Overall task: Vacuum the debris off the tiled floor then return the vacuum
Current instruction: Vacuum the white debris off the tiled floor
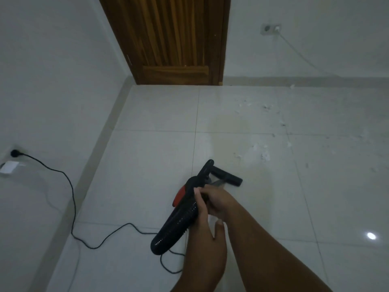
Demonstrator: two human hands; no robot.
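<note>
A black handheld vacuum with a red patch is held low over the white tiled floor. Its flat black nozzle rests on the tiles just ahead. My left hand wraps the vacuum's body from the right side. My right hand grips the handle part just behind the nozzle tube. White scraps of debris lie scattered on the tiles beyond and right of the nozzle, and more debris lies farther back toward the wall.
The vacuum's black cord runs across the floor from a wall socket at the left. A brown wooden door stands at the back. Another socket with a white cable is on the back wall.
</note>
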